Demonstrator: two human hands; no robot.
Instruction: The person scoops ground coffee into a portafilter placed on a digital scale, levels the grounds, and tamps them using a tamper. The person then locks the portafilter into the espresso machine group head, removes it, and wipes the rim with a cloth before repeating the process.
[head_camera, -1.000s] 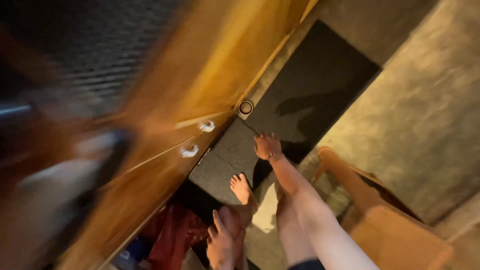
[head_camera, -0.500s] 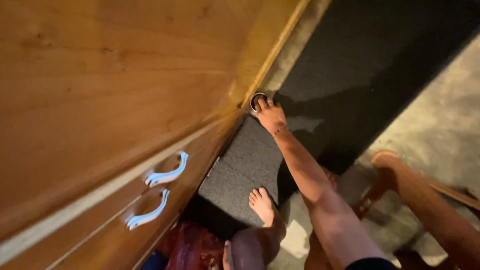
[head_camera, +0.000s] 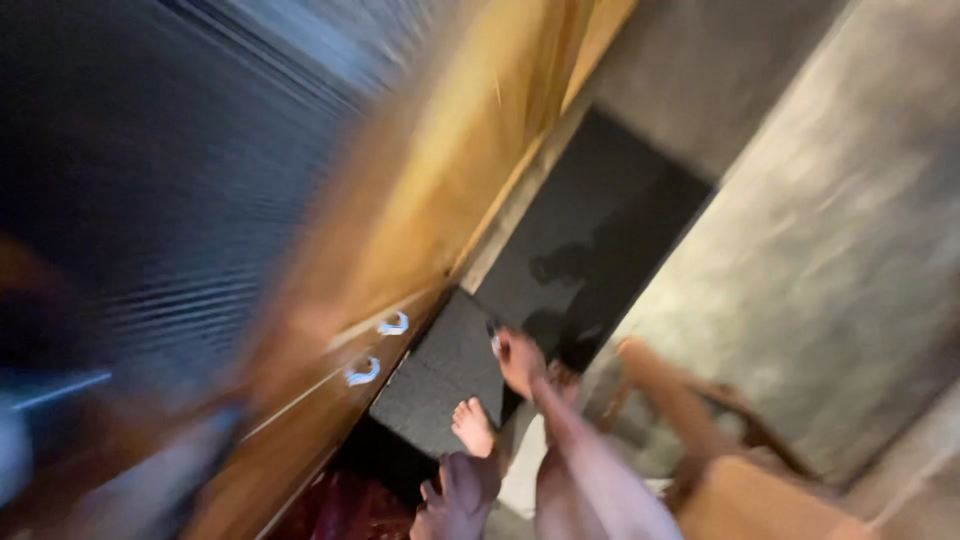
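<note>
Blurred view. Right hand (head_camera: 520, 358) reaches down to dark floor mat (head_camera: 440, 375) beside wooden cabinet (head_camera: 330, 400), fingers closed on small object (head_camera: 494, 343). Left hand (head_camera: 458, 492) lower; finger spread unclear.

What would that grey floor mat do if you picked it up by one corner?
The grey mat lies thin and flat, so it would probably droop, not stay stiff. It looks light for its size. A bare foot rests on its edge, so pushing likely won't slide it.
</note>
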